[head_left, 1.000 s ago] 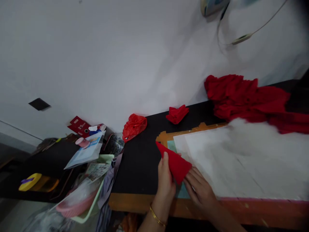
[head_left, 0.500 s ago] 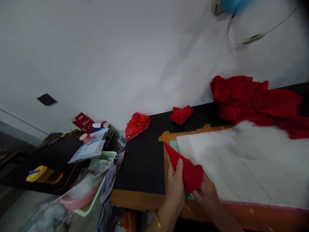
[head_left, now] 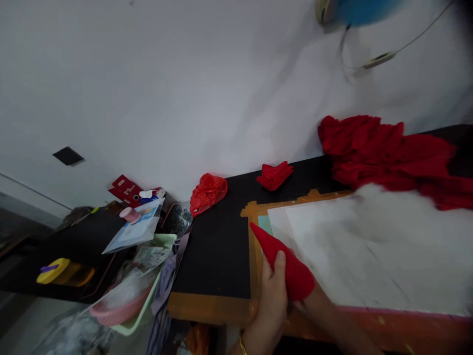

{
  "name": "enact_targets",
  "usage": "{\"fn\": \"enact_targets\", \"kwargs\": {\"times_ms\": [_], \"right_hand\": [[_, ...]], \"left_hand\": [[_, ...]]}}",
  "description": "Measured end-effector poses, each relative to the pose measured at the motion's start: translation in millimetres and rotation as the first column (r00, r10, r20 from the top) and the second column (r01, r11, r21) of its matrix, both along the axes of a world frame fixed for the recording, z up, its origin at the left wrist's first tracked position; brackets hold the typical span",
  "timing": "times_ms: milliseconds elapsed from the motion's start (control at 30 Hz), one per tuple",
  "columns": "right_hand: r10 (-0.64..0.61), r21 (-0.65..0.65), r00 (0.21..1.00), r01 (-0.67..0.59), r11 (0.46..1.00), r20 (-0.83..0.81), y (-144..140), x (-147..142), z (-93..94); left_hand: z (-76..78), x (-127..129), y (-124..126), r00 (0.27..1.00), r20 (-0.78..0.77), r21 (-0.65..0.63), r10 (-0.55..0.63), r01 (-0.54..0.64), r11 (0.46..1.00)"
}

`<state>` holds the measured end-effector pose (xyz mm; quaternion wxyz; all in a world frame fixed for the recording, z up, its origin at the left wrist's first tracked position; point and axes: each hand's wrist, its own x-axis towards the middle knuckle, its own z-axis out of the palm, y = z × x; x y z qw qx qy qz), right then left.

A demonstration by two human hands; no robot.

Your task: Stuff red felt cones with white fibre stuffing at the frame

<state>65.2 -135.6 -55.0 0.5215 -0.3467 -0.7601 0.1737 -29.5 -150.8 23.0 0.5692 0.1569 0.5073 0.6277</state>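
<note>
A red cone-shaped cloth piece (head_left: 286, 266) is held over the near edge of the table, its tip pointing up and to the left. My left hand (head_left: 271, 296) is closed around its left side, thumb lying on the front of the cloth. From the lower right my right hand (head_left: 314, 301) reaches to the cone's wide end. The cloth hides its fingers, and whether they are inside the cone or behind it I cannot tell. Under the hands lies the black tabletop (head_left: 221, 251) with brown tape along its edges.
White sheets (head_left: 332, 246) cover the table's right side. Behind them lies a heap of red cloth (head_left: 384, 153). A folded red cloth stack (head_left: 274, 176) and a red plastic bag (head_left: 209, 192) rest near the wall. At left are a green basket (head_left: 142, 315) and a yellow container (head_left: 64, 272).
My right hand has moved further behind or into the wide end, hiding its fingers. The cone looks smoother and fuller, its wide end slightly lower. The view has shifted a little.
</note>
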Motion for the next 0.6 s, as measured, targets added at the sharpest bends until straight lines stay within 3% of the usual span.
{"fn": "enact_targets", "kwargs": {"times_ms": [133, 300, 467, 600], "right_hand": [[-0.034, 0.062, 0.999, 0.033, 0.998, 0.005, 1.8, 3.5, 5.6], [-0.015, 0.055, 1.0, 0.015, 0.998, -0.006, 4.9, -3.3, 21.6], [0.031, 0.082, 0.994, -0.022, 0.996, -0.108, 6.1, -7.4, 33.5], [-0.054, 0.071, 0.99, 0.064, 0.995, -0.131, 2.5, -7.1, 23.2]], "left_hand": [[12.3, -7.6, 5.7, 0.998, 0.037, 0.107, -0.053, 0.049, 0.993], [28.6, -15.3, 16.1, 0.997, -0.06, 0.157, -0.053, 0.062, 0.986], [27.0, -6.6, 15.0, 0.999, -0.002, 0.117, -0.038, 0.038, 0.992], [26.3, -1.0, 11.4, 0.997, 0.066, 0.097, -0.028, 0.022, 0.995]]}}
